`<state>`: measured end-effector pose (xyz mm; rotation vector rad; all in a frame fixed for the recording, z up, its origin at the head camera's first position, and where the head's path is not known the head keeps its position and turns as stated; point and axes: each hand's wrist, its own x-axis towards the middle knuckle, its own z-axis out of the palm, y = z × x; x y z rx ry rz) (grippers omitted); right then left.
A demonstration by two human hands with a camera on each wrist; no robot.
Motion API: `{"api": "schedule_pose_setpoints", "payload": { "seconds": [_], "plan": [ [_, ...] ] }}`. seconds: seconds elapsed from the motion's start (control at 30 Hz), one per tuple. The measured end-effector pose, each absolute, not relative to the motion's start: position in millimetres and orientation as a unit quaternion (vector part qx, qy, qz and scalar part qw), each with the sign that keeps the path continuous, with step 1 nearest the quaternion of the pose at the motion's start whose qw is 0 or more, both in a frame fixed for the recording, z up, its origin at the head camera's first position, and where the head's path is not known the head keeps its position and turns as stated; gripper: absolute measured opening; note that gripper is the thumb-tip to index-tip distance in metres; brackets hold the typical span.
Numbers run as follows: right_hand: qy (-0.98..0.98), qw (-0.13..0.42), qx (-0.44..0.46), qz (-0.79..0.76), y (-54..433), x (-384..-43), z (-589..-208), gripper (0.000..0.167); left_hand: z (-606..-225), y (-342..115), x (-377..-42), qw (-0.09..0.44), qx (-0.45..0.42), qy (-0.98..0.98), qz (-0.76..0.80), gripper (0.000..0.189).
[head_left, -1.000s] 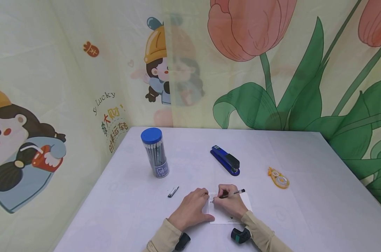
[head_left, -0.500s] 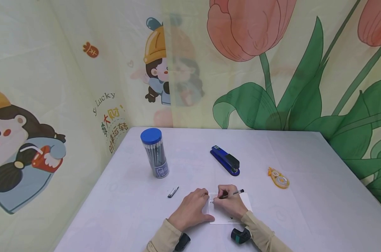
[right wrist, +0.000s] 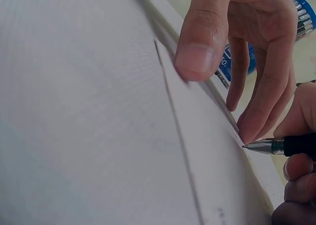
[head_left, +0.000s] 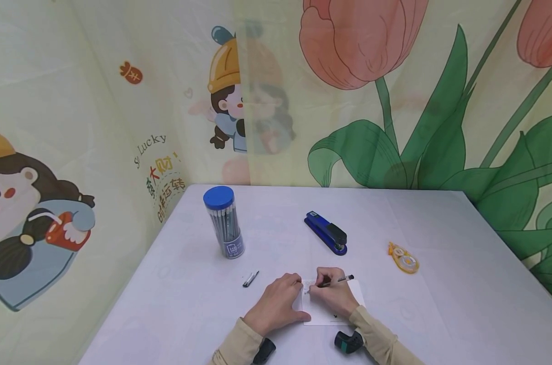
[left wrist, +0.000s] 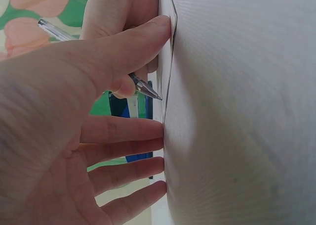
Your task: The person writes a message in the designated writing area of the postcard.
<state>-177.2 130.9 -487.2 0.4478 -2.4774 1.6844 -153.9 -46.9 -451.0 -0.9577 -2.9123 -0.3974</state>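
A slim pen with a black grip and metal tip [right wrist: 264, 146] stands tilted over a rectangular white paper sheet [head_left: 320, 313], its point at the sheet's surface. The right hand [head_left: 336, 295] pinches the pen near the tip, fingers curled. The left hand [head_left: 278, 301] lies spread at the sheet's left edge, fingers extended, thumb on the near-left corner, gripping nothing. The sheet rests flat on the white tabletop [head_left: 445, 309]. Left of the hands lies a small clear-and-black piece [head_left: 250, 279], too small to identify. Beyond it stands a clear cylindrical tub of pencil-like sticks with a blue lid [head_left: 226, 223]. Farther back than the sheet lies a blue-and-black stapler [head_left: 324, 232]; to its right, a yellow teardrop-shaped tape dispenser [head_left: 405, 258].
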Motion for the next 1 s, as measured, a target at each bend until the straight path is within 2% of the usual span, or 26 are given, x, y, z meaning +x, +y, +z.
{"api": "schedule_pose_setpoints", "payload": {
  "seconds": [0.57, 0.8, 1.0],
  "plan": [
    [-0.815, 0.037, 0.130, 0.563, 130.4, -175.8, -484.8, 0.028, -454.4, -46.6, -155.4, 0.021, -0.308, -0.942, -0.131, 0.063],
    [-0.820, 0.038, 0.126, 0.557, 124.2, -160.4, -453.0, 0.026, -453.7, -46.3, -154.8, 0.019, -0.305, -0.943, -0.131, 0.063],
    [-0.819, 0.048, 0.118, 0.560, 124.3, -163.3, -459.9, 0.027, -453.2, -46.4, -154.5, 0.017, -0.305, -0.943, -0.132, 0.064]
  ]
}}
